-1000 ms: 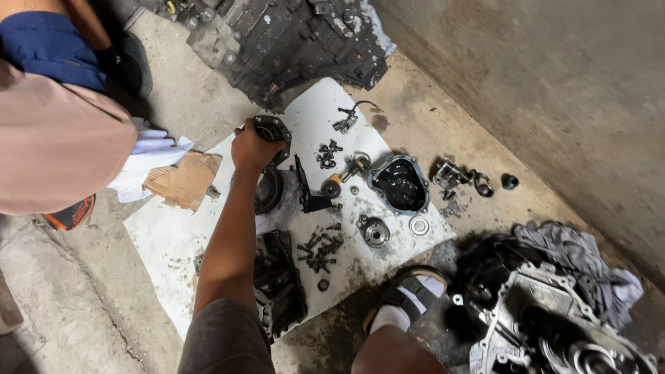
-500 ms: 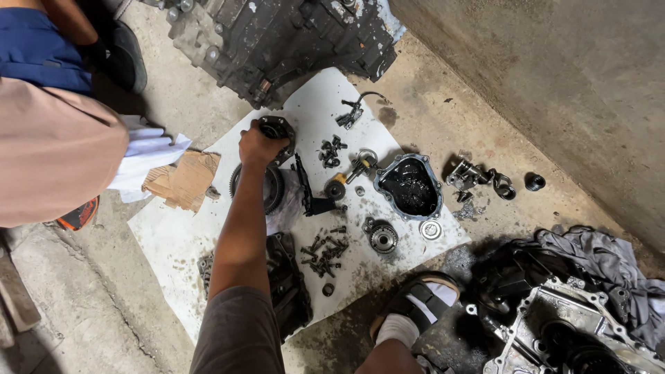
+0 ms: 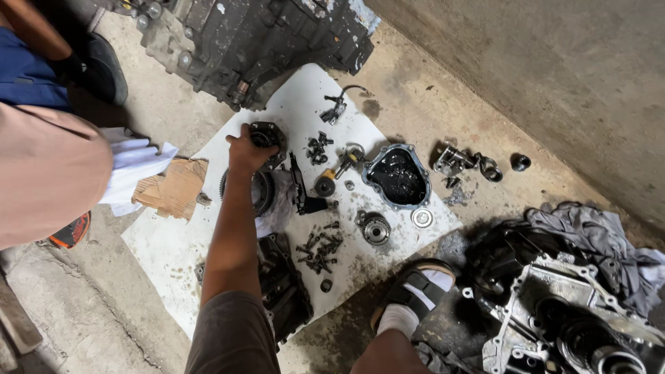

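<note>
Clearly my left hand (image 3: pixel 246 149) is closed around a dark round metal part (image 3: pixel 267 135) on the white sheet (image 3: pixel 166 242), the part poking out at two o'clock from my knuckles. I cannot see my right hand. A gear ring (image 3: pixel 260 190) lies at six o'clock.

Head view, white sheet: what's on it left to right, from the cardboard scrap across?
Cardboard scrap → the person's hand gripping a dark round metal part → pile of bolts → small round bearing-like part → dark oily cover pan → flat metal ring.
</note>
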Demonstrator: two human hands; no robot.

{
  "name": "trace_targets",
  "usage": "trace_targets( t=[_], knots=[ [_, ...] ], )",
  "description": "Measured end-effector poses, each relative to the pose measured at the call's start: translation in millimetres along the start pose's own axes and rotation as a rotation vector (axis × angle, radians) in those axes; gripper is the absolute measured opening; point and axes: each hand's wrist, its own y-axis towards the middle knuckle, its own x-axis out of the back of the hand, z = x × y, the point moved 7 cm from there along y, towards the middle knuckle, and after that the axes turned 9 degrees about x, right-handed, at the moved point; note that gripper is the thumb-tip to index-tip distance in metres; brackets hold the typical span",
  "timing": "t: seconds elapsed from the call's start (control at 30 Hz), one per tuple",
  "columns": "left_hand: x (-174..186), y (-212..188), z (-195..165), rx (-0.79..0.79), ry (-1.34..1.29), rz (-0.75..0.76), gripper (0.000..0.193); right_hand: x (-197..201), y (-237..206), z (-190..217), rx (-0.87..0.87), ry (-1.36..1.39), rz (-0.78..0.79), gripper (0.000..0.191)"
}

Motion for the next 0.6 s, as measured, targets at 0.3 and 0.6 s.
trace_targets(
  t=[0.3,0.6],
  knots=[
    [-6.3,-22.5,-21.0,-0.257,0.334,-0.034,0.098,76.0,-139.4,25.1,0.183,-0.25,-0.15,0.046],
    [4.4,-154.6,-56.6,-0.322,-0.105,-0.198,0.096,214.4,-338.0,-2.7,1.025,-0.412,-0.579,0.055]
  ],
)
